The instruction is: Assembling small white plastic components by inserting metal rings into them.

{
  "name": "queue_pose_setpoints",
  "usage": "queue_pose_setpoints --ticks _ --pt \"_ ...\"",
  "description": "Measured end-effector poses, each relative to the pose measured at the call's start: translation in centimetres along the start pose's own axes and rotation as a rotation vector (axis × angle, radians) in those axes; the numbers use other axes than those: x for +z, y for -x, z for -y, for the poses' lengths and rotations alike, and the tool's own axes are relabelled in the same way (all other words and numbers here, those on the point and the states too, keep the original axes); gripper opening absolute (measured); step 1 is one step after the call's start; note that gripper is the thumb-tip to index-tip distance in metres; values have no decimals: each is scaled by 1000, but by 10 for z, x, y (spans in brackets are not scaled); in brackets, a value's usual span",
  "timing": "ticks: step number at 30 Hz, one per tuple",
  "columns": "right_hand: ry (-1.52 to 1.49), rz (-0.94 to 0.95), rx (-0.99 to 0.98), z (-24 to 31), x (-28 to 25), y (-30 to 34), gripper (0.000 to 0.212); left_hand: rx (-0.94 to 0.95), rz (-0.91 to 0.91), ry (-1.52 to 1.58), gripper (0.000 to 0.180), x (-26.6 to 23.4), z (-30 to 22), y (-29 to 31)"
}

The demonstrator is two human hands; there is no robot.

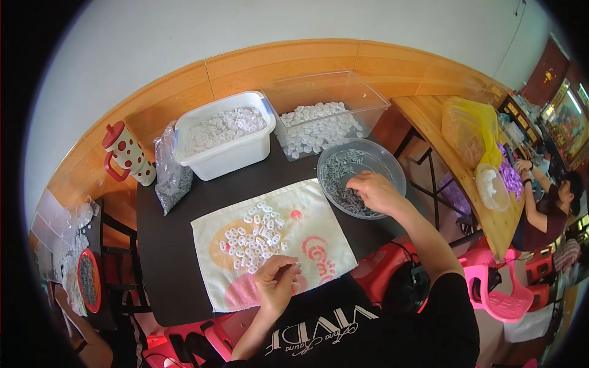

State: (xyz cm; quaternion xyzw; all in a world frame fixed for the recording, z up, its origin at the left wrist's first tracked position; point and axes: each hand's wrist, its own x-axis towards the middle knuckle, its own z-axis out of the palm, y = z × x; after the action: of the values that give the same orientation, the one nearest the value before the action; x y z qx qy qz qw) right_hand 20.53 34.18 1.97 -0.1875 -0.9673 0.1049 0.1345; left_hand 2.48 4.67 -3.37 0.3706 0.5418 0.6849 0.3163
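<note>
My left hand [275, 283] is closed in a pinch above the near edge of a cream towel [215, 285]. A small pale piece [297, 268] shows at its fingertips, too small to name. Just beyond it, many small white plastic pieces [254, 239], mostly oval with two holes, lie loose on the towel. My right hand [375, 191] reaches into a round clear bowl [397, 170] at the right, fingers bent together and pointing down. Thin grey metal pieces like screws [337, 175] cover the bowl's bottom. What those fingers hold is hidden.
Behind the towel stand a white tub [230, 153] and a clear bin [328, 89], both holding white pieces. A bag of grey parts [175, 187] and a dotted tumbler [130, 153] stand left. Another person [549, 208] works at the wooden table [429, 116]; another person's arm [83, 325] shows lower left.
</note>
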Motion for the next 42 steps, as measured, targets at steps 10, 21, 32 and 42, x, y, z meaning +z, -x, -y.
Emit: queue_pose_setpoints --ticks 10,21,32,42 --pt "17 -51 -2 -7 8 5 22 0 16 13 15 -6 4 3" --pt "-395 -144 202 -21 9 11 7 31 20 12 15 -7 5 2" --pt "31 -158 5 -8 6 -1 20 44 27 23 15 -7 5 2" --pt "250 -45 -55 -5 9 -9 23 -5 10 61 17 -7 2 5"
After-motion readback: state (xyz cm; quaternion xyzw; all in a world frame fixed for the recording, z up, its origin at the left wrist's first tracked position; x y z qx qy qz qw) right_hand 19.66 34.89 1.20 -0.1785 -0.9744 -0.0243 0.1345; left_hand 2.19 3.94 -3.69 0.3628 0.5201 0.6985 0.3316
